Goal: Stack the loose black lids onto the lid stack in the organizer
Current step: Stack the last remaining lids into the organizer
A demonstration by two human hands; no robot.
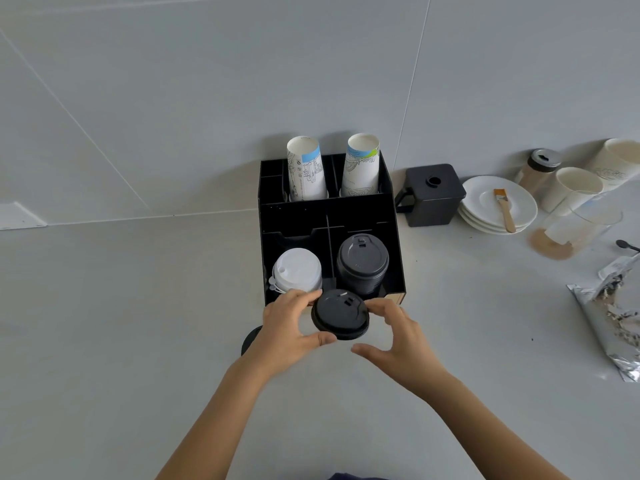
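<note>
A black organizer (360, 207) stands on the counter against the wall. Its front right compartment holds a stack of black lids (362, 265); the front left holds a stack of white lids (297, 270). Just in front of the organizer my left hand (287, 327) grips a small stack of loose black lids (340, 315) by its left edge, thumb under, fingers on top. My right hand (398, 336) hovers at the lids' right side, fingers spread, barely touching or just clear. Another black lid (250, 339) lies on the counter, mostly hidden behind my left wrist.
Two stacks of upside-down paper cups (306, 169) fill the organizer's back compartments. To the right sit a black square container (433, 195), white saucers (498, 202) with a brush, cups, a jar, a spoon and a foil bag (613, 313).
</note>
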